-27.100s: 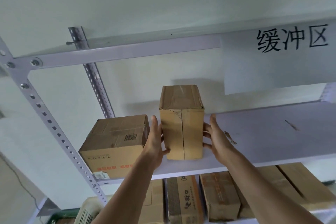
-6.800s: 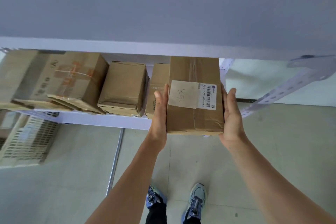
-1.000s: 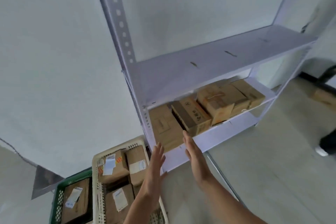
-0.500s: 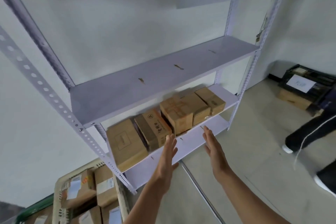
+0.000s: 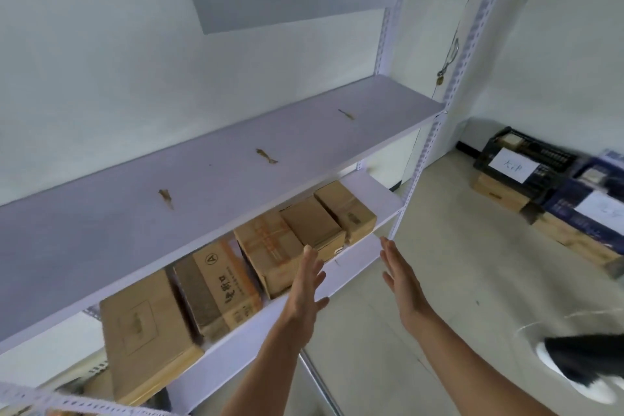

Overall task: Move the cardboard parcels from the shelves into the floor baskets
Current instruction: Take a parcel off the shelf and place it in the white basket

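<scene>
head view: left hand (image 5: 306,284) flat and spread, fingers together and pointing up, palm facing right, empty. sits in front of the lower shelf (image 5: 341,275), overlapping the front edge of the taped parcel (image 5: 270,255); contact not clear (motion blur). right hand (image 5: 400,275) same pose, palm facing left, empty, off the shelf's right front corner over bare floor, apart from the left one.

five cardboard parcels in a row on the lower shelf, all under the middle shelf (image 5: 216,179): large flat parcel (image 5: 145,334) far left, overhanging the front edge; parcel marked with a circled a (image 5: 223,284) next; taped parcel in the middle; plain small parcel (image 5: 312,226); last parcel (image 5: 344,208) at right end. middle shelf bare apart from three brown scuffs.

far right on the floor: black crate (image 5: 526,162) with a white paper label, brown boxes under it. black-and-white shoe (image 5: 580,368) at right edge, blurred.
</scene>
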Action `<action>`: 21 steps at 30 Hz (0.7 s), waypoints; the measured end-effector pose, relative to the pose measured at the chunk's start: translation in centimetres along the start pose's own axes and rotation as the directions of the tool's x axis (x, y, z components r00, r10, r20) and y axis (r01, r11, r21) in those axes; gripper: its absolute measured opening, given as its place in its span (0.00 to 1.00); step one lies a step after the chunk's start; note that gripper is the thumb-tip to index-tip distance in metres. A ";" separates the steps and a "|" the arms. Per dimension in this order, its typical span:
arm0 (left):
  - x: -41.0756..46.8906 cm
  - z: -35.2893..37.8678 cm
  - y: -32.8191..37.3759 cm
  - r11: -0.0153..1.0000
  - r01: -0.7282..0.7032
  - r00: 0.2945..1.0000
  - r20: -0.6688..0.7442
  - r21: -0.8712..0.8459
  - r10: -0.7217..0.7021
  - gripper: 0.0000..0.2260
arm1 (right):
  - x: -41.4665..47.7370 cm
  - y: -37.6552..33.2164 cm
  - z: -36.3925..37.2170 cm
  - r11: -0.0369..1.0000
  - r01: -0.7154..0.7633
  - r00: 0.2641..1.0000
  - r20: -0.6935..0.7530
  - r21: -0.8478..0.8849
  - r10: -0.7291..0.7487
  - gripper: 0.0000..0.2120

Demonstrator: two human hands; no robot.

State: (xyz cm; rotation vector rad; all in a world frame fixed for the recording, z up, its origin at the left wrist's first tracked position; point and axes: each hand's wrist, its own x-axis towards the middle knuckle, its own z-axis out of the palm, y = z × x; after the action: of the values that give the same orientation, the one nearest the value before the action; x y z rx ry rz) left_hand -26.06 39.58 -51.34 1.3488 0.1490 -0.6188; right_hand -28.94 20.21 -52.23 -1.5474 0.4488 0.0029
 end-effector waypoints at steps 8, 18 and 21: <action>9.3 3.2 2.4 0.999 0.044 0.998 -0.035 -0.003 -0.044 0.41 | 9.4 -2.3 -4.8 0.999 -0.044 0.999 -0.016 0.006 0.044 0.27; 20.0 8.2 2.4 0.992 0.098 0.963 -0.243 -0.077 -0.114 0.42 | 23.7 -1.1 -10.7 0.990 -0.120 0.979 0.161 -0.069 0.129 0.39; 24.1 11.2 2.4 0.988 0.096 0.931 -0.341 -0.123 -0.133 0.38 | 28.9 -0.7 -13.6 0.985 -0.138 0.956 0.245 -0.105 0.160 0.36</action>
State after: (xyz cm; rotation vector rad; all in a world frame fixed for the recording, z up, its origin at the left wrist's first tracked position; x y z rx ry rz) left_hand -7.54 21.27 -57.35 1.3446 0.5446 -0.4567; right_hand -5.97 -0.85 -59.10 -1.5699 0.3650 0.3380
